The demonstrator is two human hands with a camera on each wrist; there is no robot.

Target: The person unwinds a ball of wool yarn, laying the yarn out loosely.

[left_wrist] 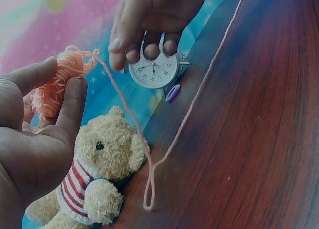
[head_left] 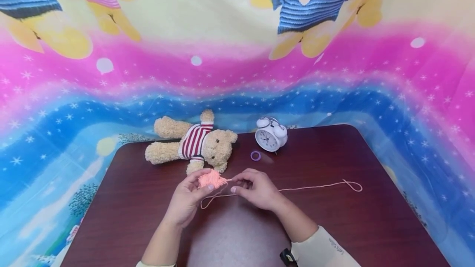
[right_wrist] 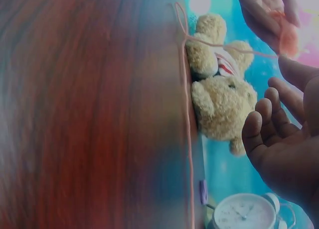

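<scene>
A small bundle of salmon-pink yarn (head_left: 212, 179) is held up off the table by my left hand (head_left: 187, 196), its thumb and fingers gripping the sides. In the left wrist view, the yarn bundle (left_wrist: 52, 84) shows loose loops at its top. My right hand (head_left: 259, 188) hovers just right of it, fingers bent loosely and thumb apart from the index finger. Its fingertips are close to the loops; contact cannot be made out. From the bundle a yarn strand (head_left: 315, 187) drops to the table, bends in a narrow loop and runs rightward beneath the right hand to another loop.
A teddy bear (head_left: 196, 141) in a striped shirt lies on its back behind the hands. A white alarm clock (head_left: 269, 137) stands at the back, with a purple ring (head_left: 255, 156) in front. The dark wooden table (head_left: 141, 201) meets a printed cloth backdrop (head_left: 222, 73).
</scene>
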